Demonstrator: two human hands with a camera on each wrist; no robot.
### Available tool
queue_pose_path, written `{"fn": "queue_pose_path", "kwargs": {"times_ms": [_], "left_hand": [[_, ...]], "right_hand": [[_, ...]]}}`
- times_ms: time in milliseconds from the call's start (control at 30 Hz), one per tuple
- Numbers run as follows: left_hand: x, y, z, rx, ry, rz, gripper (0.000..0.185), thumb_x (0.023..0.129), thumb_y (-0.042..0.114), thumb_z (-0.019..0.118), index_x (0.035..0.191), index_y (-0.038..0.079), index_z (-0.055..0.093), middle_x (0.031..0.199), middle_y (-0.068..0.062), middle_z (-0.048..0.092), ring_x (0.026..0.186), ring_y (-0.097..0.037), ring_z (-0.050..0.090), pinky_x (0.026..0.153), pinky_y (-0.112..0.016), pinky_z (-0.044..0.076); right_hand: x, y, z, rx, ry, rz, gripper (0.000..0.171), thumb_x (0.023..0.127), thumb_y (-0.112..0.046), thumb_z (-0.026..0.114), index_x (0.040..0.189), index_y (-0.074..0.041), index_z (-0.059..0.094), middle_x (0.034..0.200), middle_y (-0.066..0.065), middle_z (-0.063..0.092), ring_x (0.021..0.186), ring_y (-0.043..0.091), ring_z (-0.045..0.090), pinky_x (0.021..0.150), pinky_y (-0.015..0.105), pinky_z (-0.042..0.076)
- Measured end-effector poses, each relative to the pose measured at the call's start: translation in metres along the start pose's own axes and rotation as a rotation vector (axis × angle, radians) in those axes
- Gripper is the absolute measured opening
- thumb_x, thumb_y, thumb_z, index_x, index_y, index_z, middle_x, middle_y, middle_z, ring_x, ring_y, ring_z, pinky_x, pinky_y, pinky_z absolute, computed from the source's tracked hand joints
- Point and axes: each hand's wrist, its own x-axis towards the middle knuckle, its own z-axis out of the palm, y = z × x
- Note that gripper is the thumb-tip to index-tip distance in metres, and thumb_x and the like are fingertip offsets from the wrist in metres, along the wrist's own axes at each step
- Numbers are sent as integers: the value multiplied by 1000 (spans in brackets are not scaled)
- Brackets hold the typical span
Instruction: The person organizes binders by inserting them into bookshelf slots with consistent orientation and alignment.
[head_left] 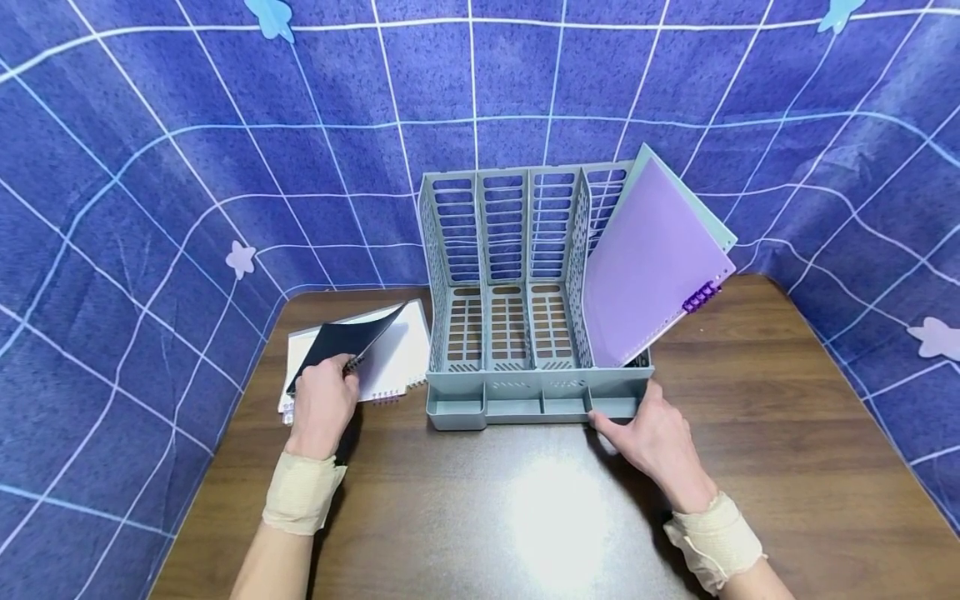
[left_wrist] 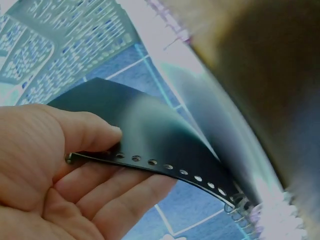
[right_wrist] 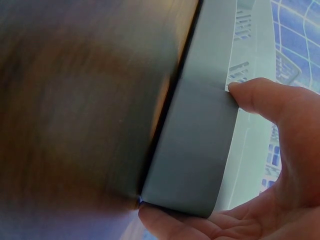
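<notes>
The left hand (head_left: 321, 406) pinches the black cover (head_left: 341, 342) of a spiral notebook (head_left: 390, 367) at centre left; the right hand (head_left: 652, 437) grips the grey file rack's (head_left: 517, 350) front corner. Lifting the cover slowly should spare the coil. Farther back, a purple folder (head_left: 648, 267) leans in the rack on the brown surface (head_left: 750, 433), against a blue backdrop (head_left: 150, 167).

The right hand (head_left: 656, 442) covers the near right corner of the grey file rack (head_left: 525, 333). The purple folder (head_left: 648, 267) hides most of a pale sheet behind it. In both wrist views the table (right_wrist: 75, 110) blurs, and the black cover (left_wrist: 150, 135) hides its pages.
</notes>
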Motion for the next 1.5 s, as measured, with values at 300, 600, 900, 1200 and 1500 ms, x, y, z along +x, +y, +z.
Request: {"fn": "queue_pose_path", "kwargs": {"times_ms": [300,600,900,1200,1500], "left_hand": [[12,9,-17,-68,163,-84,15,84,7,61,88,11,75,73,-21,70,63,-55,62,54,-62,45],[18,16,-32,-120,308,-82,14,83,7,62,74,13,72,62,-11,66,56,-45,58,56,-56,44],[17,40,-54,-174,464,-108,21,87,9,64,67,15,70,51,2,60,47,-11,51,48,-23,35],[17,62,-76,-250,627,-107,24,90,15,70,67,8,73,64,-5,73,57,16,49,57,-9,35],[17,90,-92,-359,703,-59,19,90,13,70,74,7,78,67,-6,74,59,14,55,61,-7,41]], "right_hand": [[0,2,0,0,-3,-3,94,80,-59,81,130,13,45,94,37,66,84,58,66,72,64,53],[0,2,1,-9,-10,9,98,81,-60,80,133,14,42,96,40,65,86,60,65,74,65,53],[-1,1,0,-8,-16,11,99,80,-60,80,135,14,42,97,41,65,88,61,65,75,65,53],[-3,1,-1,3,-20,17,102,80,-63,79,136,14,41,99,42,65,89,61,65,75,65,54],[-2,0,0,13,0,-4,95,79,-60,82,128,12,46,92,37,66,83,59,66,70,64,53]]}}
